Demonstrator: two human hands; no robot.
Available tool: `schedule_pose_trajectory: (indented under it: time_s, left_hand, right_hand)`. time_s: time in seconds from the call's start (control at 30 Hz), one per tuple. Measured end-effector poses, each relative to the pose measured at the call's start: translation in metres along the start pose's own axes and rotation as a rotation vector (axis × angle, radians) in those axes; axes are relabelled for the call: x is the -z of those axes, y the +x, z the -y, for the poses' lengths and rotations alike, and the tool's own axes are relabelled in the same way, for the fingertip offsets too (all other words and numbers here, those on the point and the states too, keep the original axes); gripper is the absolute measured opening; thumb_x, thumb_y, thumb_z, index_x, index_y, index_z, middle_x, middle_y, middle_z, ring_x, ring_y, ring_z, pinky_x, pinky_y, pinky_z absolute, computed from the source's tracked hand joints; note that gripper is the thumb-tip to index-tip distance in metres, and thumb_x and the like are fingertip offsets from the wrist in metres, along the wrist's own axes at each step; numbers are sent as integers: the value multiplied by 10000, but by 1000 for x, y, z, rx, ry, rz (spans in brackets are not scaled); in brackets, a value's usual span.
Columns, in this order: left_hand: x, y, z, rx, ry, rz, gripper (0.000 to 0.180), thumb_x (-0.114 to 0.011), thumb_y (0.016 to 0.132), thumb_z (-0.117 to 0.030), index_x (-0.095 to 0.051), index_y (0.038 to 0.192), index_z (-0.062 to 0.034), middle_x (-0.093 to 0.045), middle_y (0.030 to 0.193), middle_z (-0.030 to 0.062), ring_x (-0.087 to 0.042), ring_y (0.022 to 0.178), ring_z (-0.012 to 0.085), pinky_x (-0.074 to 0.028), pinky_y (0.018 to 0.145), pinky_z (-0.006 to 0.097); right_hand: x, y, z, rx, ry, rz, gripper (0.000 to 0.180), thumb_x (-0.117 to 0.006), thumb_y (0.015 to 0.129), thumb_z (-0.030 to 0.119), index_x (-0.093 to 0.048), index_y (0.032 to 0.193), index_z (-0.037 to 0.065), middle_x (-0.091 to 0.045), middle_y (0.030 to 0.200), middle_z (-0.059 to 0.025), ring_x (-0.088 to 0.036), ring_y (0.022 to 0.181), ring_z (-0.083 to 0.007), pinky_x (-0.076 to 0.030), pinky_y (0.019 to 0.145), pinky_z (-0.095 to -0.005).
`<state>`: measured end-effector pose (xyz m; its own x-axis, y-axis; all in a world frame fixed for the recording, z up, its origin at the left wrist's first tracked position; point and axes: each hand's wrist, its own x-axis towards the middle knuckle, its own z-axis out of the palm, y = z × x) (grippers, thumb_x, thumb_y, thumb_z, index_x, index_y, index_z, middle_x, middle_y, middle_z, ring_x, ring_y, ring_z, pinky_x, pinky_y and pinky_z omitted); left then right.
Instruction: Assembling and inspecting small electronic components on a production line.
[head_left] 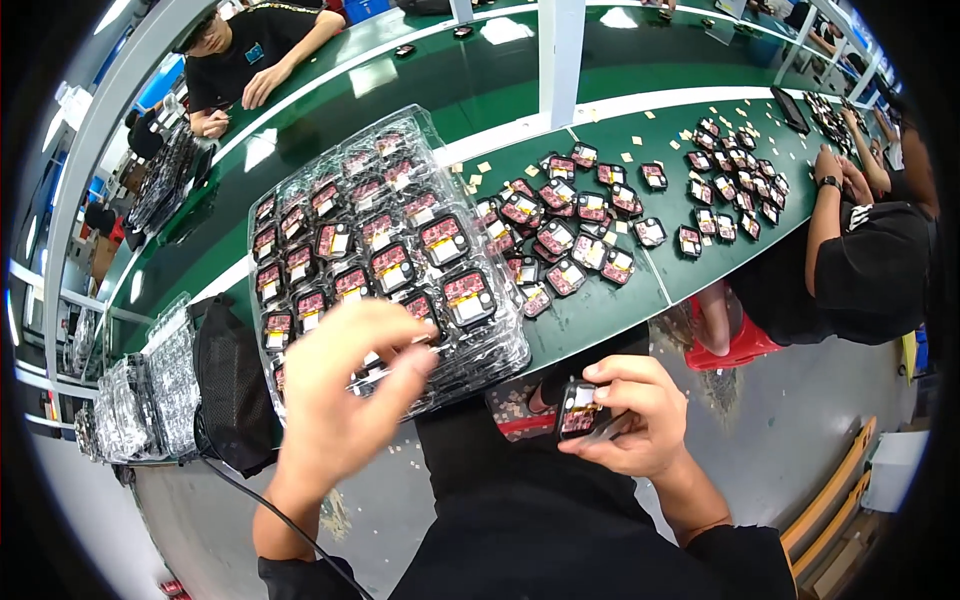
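— Right hand (630,420) first: fingers curled round one small black module (578,408), red-and-yellow label face up, thumb pressed along its near edge. Held off the bench, toward the body from the stack of clear blister trays (515,355), just beyond its right near corner.

— And the left hand (345,385)?

— Blurred, hovering over the near edge of the tray stack. Fingers bunched, apparently pinching something thin and pale; too smeared to call it a firm grip or name the item.

— Top tray's state?

— Mostly filled, one matching module per pocket. Near rows hidden under the left hand, so free pockets there impossible to confirm.

— Anything else around the tray stack?

— Right of it and a little beyond, a loose heap of modules (570,230) on the green bench (450,90), with small tan scraps scattered among them. Left of it, a black mesh bag (230,390), then more clear tray stacks (150,400). Farther right, a co-worker's arm (822,215) over another scatter of modules.

— Step in hand, by judgement?

— Probably handling one module between heap and tray: picked up, turned label-up, not yet seated.

— Needs of a next move?

— Likely a free pocket on the near side of the tray stack, the module kept level and label-up, a gentle press to seat it, and the left hand clear of that pocket.
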<state>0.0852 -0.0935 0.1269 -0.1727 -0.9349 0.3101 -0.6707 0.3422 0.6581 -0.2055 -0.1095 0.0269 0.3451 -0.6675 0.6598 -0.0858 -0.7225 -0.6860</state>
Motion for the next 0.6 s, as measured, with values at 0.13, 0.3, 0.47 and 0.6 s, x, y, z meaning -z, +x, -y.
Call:
schedule_pose_trajectory:
  time_s: [0.13,0.3,0.47,0.6]
  left_hand:
    - [-52,-43,-28,321,-944,264,438,-778,931,-33,-585,1321,13,-666,1283,155,-674,1154,226,-555,993,370]
    - [-103,-68,-14,588,-1521,258,679,-840,912,-247,-470,1407,36,-640,1287,223,-682,1181,344,-599,965,425]
    - [-126,-81,-18,561,-1769,76,635,-811,922,-190,-518,1427,62,-628,1332,218,-655,1218,324,-556,1029,458]
    - [-137,-88,-18,528,-1676,-161,606,-820,897,-140,-538,1396,58,-634,1321,209,-641,1249,329,-528,1077,465]
  right_hand:
    - [-2,0,6,39,224,87,540,-961,737,233,-660,1140,38,-711,1182,-198,-771,928,-295,-632,751,-345]
    - [-3,-7,7,-73,359,195,540,-947,765,232,-630,1164,54,-710,1241,-200,-742,831,-207,-607,661,-295]
    - [-5,-4,11,-112,305,211,696,-961,731,320,-590,1248,35,-634,1292,-216,-701,959,-236,-602,731,-302]
    - [2,-14,16,-292,232,224,629,-919,807,235,-581,1293,21,-556,1155,-158,-627,936,-224,-549,743,-314]
